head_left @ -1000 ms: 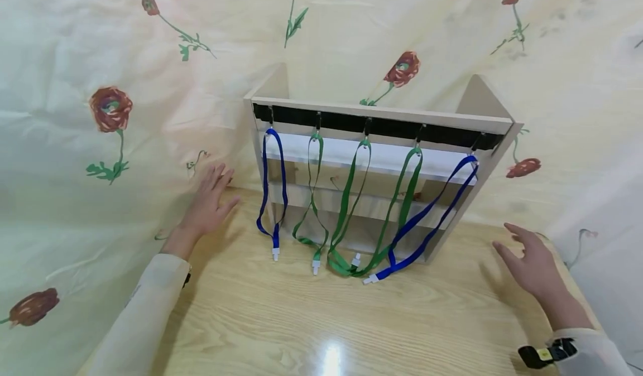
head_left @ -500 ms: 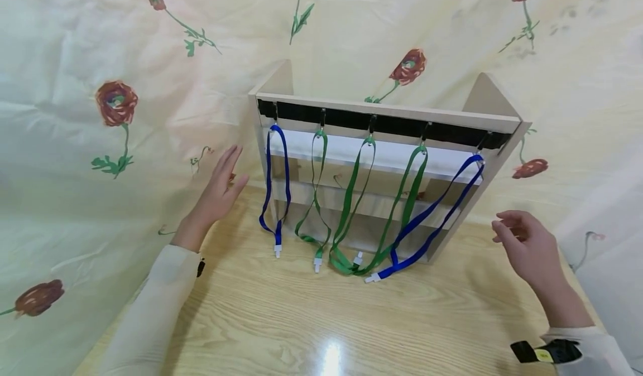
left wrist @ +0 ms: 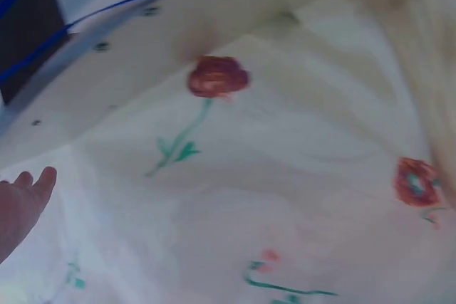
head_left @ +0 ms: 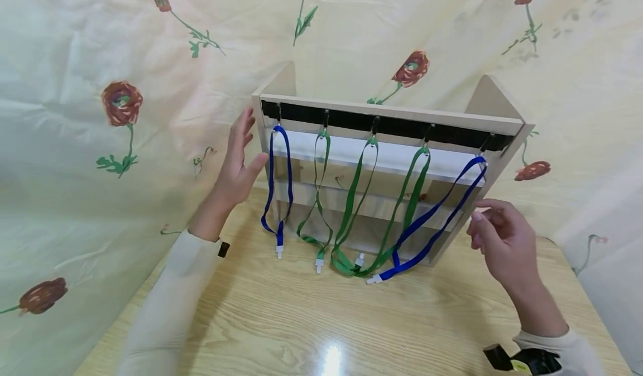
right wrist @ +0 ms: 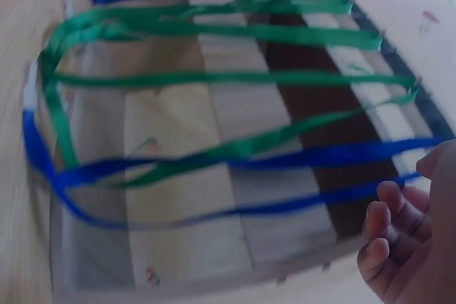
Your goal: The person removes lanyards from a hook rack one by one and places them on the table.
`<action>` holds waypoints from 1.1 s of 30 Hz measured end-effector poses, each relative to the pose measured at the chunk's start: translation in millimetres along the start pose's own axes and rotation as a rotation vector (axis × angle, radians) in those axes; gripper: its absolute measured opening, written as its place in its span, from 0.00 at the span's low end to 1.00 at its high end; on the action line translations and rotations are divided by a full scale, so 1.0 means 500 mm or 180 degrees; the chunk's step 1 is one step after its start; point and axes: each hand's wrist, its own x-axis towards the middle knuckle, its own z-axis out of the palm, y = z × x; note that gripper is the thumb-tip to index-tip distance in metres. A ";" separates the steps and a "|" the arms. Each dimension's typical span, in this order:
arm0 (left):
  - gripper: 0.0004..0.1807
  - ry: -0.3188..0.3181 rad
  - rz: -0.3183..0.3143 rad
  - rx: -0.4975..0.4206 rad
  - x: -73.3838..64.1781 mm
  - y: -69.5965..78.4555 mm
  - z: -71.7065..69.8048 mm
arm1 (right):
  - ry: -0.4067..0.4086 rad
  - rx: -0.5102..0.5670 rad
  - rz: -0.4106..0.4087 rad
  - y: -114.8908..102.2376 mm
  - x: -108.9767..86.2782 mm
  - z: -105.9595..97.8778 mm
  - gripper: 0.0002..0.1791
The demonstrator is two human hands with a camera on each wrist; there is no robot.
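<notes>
My left hand [head_left: 236, 169] is holding nothing, fingers straight; my right hand [head_left: 504, 245], loosely curled, likewise. The rightmost blue lanyard [head_left: 435, 244] is looking light, limp, pinchable up top.

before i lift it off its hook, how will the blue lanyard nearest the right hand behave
Probably floppy: the blue lanyard is a thin ribbon curving loosely below its hook. Likely light for its size, being mostly flat strap with a small white clip. It may snag the neighbouring green lanyard, since their straps overlap in the head view.
</notes>
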 end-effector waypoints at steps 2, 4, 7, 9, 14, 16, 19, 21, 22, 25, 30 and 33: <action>0.57 0.0096 0.0054 -0.0020 0.017 0.017 0.005 | -0.0105 -0.0106 -0.0005 -0.013 0.001 0.010 0.12; 0.59 0.0154 0.0078 -0.0023 0.032 0.032 0.010 | -0.0248 -0.0250 0.0021 -0.024 0.004 0.019 0.14; 0.60 0.0195 0.0135 0.0052 0.050 0.048 0.019 | -0.0461 -0.0396 0.0114 -0.038 0.007 0.030 0.18; 0.59 0.0230 0.0223 0.0118 0.061 0.053 0.026 | -0.0575 -0.0419 0.0181 -0.043 0.009 0.037 0.18; 0.52 0.0412 0.0509 0.0247 0.086 0.060 0.039 | -0.0687 -0.0233 0.0197 -0.055 0.010 0.057 0.15; 0.48 0.0481 0.0580 0.0310 0.097 0.062 0.042 | -0.0669 -0.0122 0.0207 -0.061 0.011 0.064 0.16; 0.43 0.0571 0.0676 0.0465 0.114 0.063 0.046 | -0.0608 -0.0015 0.0292 -0.070 0.013 0.072 0.16; 0.41 0.0626 0.0764 0.0585 0.125 0.061 0.052 | -0.0553 0.0052 0.0402 -0.075 0.012 0.076 0.18; 0.39 0.0672 0.0815 0.0640 0.131 0.058 0.055 | -0.0520 0.0114 0.0466 -0.078 0.013 0.078 0.18; 0.34 0.0841 0.0962 0.0742 0.143 0.049 0.065 | -0.0436 0.0301 0.0637 -0.084 0.013 0.084 0.19; 0.27 0.1130 0.1026 0.0921 0.149 0.035 0.081 | -0.0368 0.0440 0.0694 -0.086 0.006 0.089 0.17; 0.29 0.1251 0.0965 0.1071 0.151 0.032 0.087 | -0.0322 0.0522 0.0585 -0.084 0.001 0.091 0.20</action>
